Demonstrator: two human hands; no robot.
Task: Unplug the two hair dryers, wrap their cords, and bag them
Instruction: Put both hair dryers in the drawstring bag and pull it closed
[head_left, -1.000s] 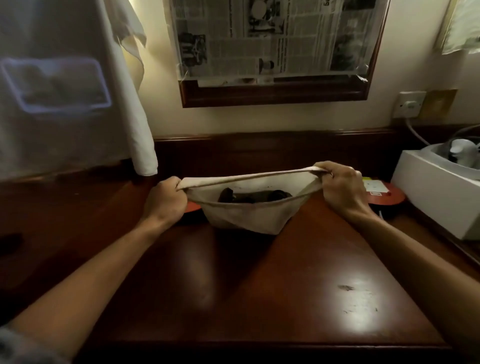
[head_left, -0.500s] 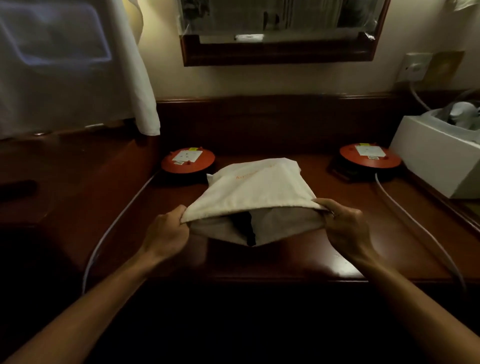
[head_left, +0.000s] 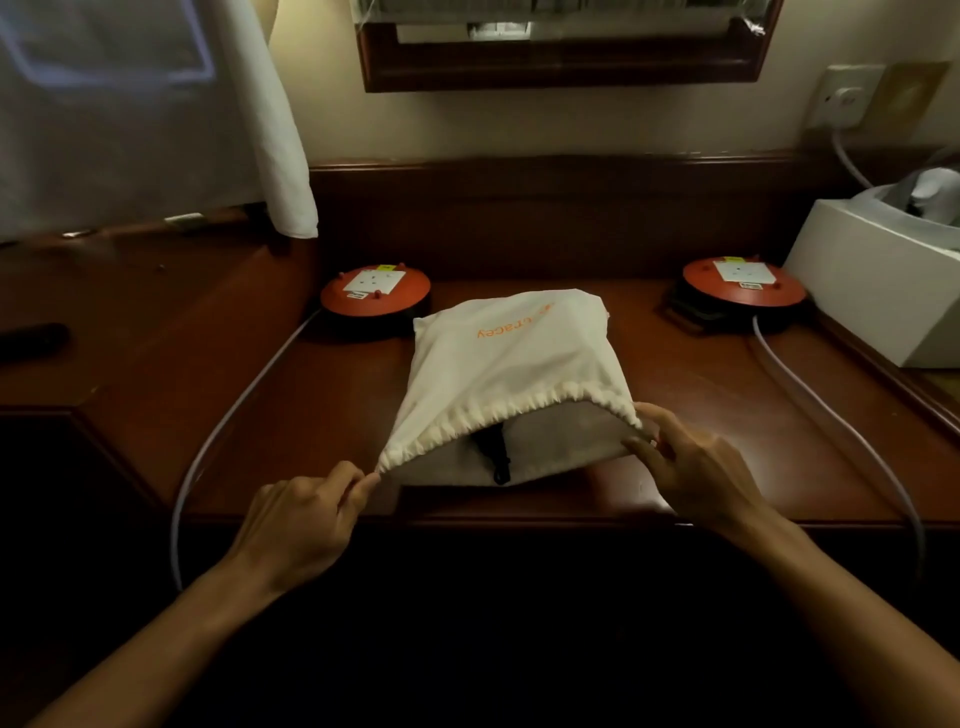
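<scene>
Head view: left hand (head_left: 298, 525) and right hand (head_left: 691, 467) pinch bag (head_left: 511, 364) mouth at 6 o'clock; uneven pull could spill the dark item (head_left: 493, 452).

White drawstring bag (head_left: 509, 364) with orange lettering; orange-red cable reels (head_left: 375, 297); dark reddish-brown desk (head_left: 311, 415).

Bag (head_left: 511, 364): on the desk (head_left: 727, 415), just beyond both hands, mouth toward them.
Left hand (head_left: 301, 525): at the mouth's left end.
Right hand (head_left: 691, 467): at its right end.
Socket reels (head_left: 375, 295): behind, either side.
</scene>
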